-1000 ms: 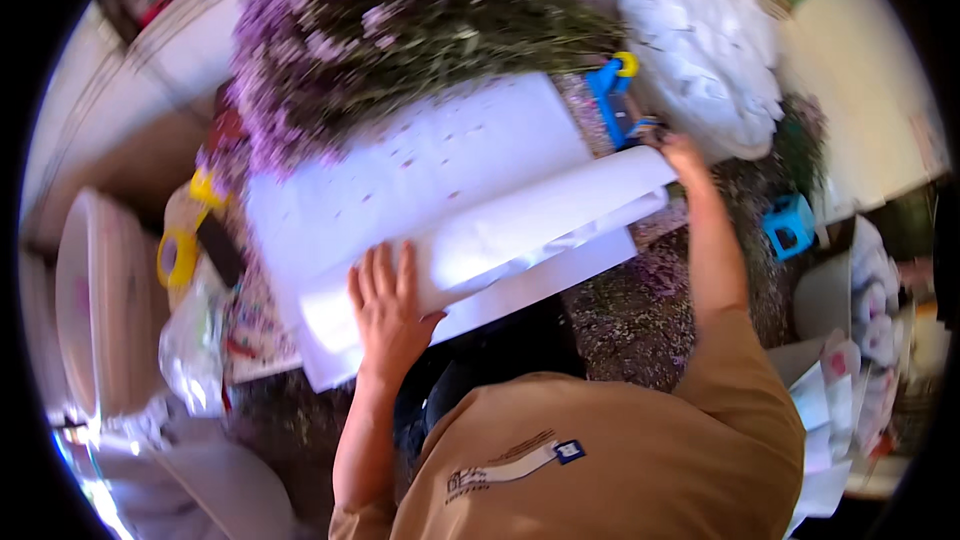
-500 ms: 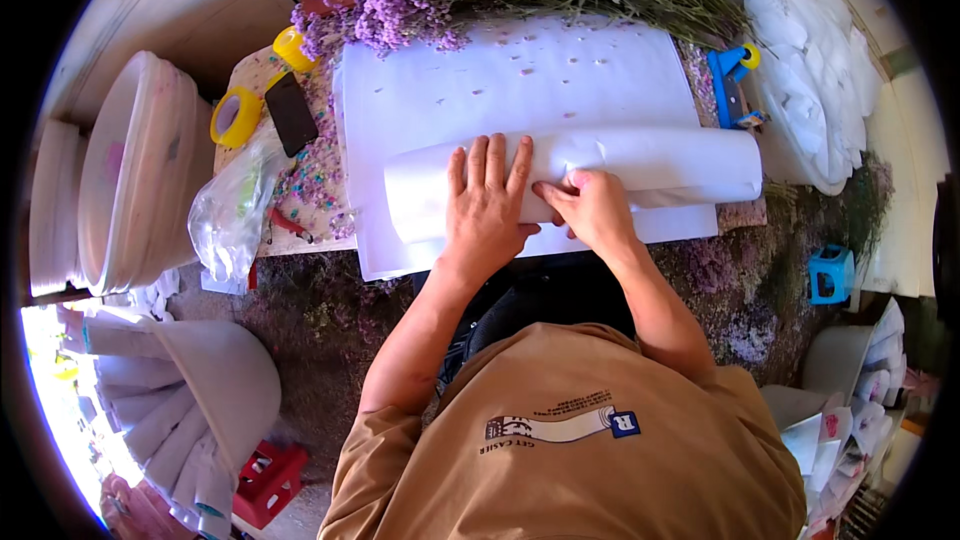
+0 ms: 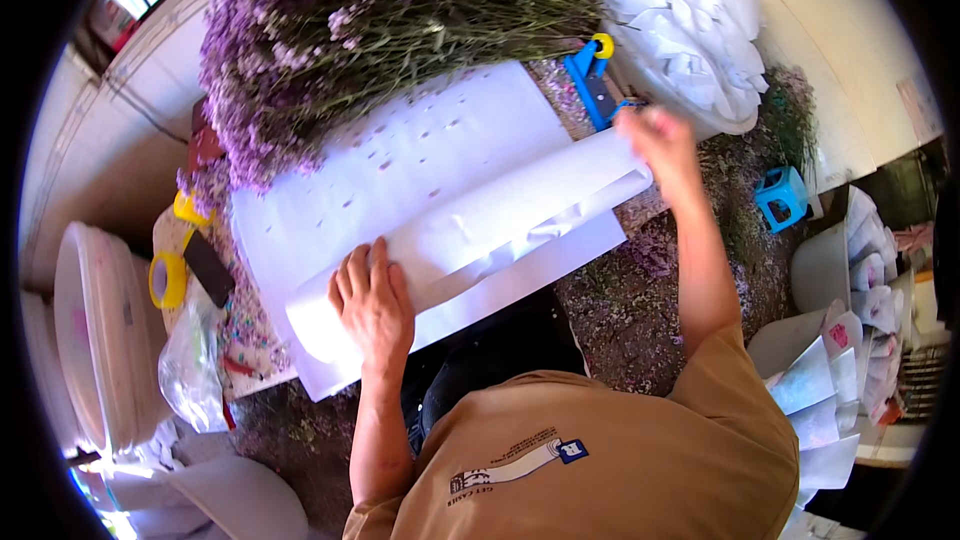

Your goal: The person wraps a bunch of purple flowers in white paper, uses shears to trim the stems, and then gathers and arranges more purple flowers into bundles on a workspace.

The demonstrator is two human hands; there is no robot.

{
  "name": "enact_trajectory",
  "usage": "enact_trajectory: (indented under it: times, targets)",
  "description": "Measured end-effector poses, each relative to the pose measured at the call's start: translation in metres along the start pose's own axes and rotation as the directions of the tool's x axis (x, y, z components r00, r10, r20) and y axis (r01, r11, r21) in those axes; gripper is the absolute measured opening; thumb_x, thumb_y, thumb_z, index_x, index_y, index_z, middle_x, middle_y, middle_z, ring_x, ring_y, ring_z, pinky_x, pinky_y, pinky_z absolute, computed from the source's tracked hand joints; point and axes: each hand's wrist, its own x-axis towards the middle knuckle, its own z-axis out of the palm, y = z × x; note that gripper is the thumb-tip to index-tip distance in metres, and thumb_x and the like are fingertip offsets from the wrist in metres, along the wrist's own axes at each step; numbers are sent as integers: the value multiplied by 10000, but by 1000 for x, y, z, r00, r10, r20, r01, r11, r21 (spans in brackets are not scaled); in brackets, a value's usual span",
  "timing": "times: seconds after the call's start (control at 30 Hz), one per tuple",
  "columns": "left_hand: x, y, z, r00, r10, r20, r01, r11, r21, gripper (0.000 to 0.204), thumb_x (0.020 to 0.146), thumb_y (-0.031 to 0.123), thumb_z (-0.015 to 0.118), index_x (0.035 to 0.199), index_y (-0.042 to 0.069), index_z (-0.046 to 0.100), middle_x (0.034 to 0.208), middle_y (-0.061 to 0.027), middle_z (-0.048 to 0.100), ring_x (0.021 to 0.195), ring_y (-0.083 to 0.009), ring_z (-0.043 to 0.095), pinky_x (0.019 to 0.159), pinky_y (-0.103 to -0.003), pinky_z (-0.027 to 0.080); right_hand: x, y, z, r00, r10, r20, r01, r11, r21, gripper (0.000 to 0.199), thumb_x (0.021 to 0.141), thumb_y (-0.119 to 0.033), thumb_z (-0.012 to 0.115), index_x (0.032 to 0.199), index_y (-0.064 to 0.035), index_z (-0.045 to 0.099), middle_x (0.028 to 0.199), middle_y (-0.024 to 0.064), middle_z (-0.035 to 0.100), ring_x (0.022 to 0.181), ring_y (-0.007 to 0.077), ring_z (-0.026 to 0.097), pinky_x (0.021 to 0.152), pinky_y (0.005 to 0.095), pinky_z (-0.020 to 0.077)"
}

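Note:
A big white paper sheet (image 3: 400,160) lies on a small table, its near part rolled into a loose tube (image 3: 500,225). My left hand (image 3: 372,302) presses flat on the left end of the roll. At the roll's right end my right hand (image 3: 655,140) grips the paper edge. Behind the sheet lies a large bunch of purple flowers with green stems (image 3: 340,35). A blue tape dispenser with a yellow wheel (image 3: 592,80) stands just beyond my right hand.
Yellow tape rolls (image 3: 168,278) and a black phone (image 3: 208,268) sit left of the sheet, beside a clear plastic bag (image 3: 190,370). A white tub (image 3: 95,330) stands at the left. White wrapped bundles (image 3: 690,20) lie behind right. A small blue stool (image 3: 782,198) stands on the flower-littered floor.
My right hand has slid from the middle of the roll out to its right end. My left hand has shifted toward the left end. The view has swung.

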Motion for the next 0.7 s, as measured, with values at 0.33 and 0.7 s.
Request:
enact_trajectory:
  times: [0.33,0.7]
  targets:
    - [-28,-15,25,1000,19,7,-19,999,33,371,950,142,543,1289,-8,557,1294,-203,571,1208,-373,522,1066,-514,373,152,156,-51,758,-420,500,231,889,396,547,927,-414,643,1359,-78,663,1379,115,650,1306,231,568,1068,458,447]
    - [-27,-38,5,998,38,-52,-47,981,-188,441,951,229,622,1354,57,570,1405,-131,556,1399,-310,450,1200,-525,282,166,289,-63,997,-77,16,79,977,-196,375,1027,-306,598,1122,38,714,1032,116,711,923,216,656,821,383,524]
